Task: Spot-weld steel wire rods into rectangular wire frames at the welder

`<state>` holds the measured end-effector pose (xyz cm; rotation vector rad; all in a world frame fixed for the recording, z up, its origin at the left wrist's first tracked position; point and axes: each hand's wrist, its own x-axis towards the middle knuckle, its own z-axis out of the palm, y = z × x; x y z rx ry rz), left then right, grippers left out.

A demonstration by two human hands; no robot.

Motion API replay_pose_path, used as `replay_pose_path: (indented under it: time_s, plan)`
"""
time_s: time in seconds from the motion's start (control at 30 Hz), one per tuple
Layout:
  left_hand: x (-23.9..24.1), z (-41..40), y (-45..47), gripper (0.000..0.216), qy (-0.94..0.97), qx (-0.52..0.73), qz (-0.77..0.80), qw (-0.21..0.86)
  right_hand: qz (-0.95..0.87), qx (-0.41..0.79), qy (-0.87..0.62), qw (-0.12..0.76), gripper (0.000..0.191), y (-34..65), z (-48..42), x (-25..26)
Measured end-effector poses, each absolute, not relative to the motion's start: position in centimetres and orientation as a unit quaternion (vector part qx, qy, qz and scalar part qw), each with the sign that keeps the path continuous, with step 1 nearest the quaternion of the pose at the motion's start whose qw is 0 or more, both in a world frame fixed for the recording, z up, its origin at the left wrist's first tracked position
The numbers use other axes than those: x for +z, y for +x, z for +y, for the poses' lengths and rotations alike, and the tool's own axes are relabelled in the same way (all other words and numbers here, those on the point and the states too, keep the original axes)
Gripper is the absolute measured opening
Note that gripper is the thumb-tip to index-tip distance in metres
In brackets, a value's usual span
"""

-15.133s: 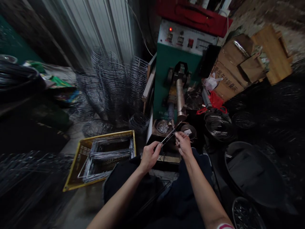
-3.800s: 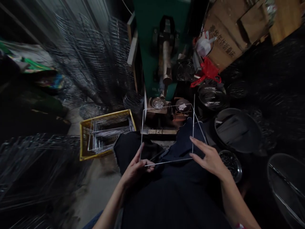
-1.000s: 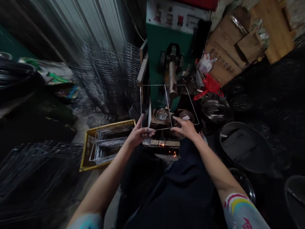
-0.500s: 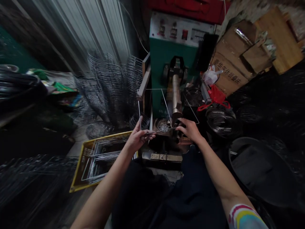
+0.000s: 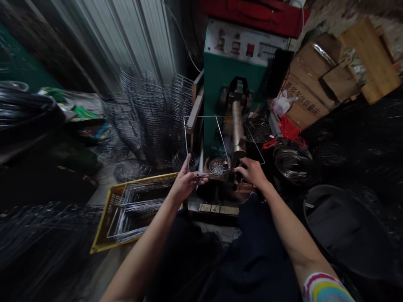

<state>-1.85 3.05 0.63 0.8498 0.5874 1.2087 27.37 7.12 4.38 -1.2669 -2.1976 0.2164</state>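
Observation:
A thin wire frame (image 5: 201,117) of bent rods stands upright in front of the green welding machine (image 5: 220,84). My left hand (image 5: 185,182) pinches its near left corner, fingers closed on the wire. My right hand (image 5: 253,172) grips the frame's near right part, just below the machine's brass electrode (image 5: 239,134). The frame's bottom rod lies across a small dish of metal bits (image 5: 216,167) at the electrode's foot.
A yellow crate (image 5: 103,226) with finished wire frames sits on the floor at the left. Stacks of wire racks (image 5: 147,113) stand behind it. Dark tubs (image 5: 343,230) and coils of wire (image 5: 291,163) fill the right; cardboard boxes (image 5: 308,92) sit behind.
The view has shifted slightly. Both hands and the wire frame have stayed at the electrode, nearly unmoved over the last half second; a second ago the frame was held a little lower and nearer.

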Motion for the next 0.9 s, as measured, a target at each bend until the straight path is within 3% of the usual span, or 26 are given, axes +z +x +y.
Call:
replay_pose_path:
  time_s: [0.73, 0.9]
  plan:
    - [0.0, 3.5, -1.8, 0.098, 0.373, 0.530, 0.268, 0.713, -0.819, 0.104, -0.483, 0.292, 0.045, 28.5, 7.5, 3.8]
    - [-0.3, 3.6, -1.8, 0.098, 0.373, 0.531, 0.256, 0.717, -0.727, 0.028, -0.571, 0.382, 0.053, 32.0, 8.3, 3.3]
